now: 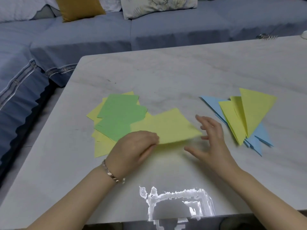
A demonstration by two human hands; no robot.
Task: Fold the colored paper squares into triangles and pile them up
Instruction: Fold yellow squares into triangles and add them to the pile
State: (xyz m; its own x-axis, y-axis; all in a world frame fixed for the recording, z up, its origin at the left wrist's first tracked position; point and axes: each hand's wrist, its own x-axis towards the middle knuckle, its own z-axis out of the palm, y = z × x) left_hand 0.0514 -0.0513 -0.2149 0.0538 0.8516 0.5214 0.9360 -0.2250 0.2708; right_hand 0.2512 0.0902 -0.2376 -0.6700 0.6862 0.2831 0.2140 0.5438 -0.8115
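A yellow paper square hangs slightly above the table, its near left edge gripped by my left hand. My right hand is spread open just right of the sheet, its fingers close to the right corner. Behind the left hand lies a loose heap of flat green squares and yellow squares. To the right sits the pile of folded triangles: yellow triangles on top of blue triangles.
The pale marble table stretches back to a blue sofa with a mustard cushion. A metal object and a white thing sit at the far right edge. A bracelet circles my left wrist.
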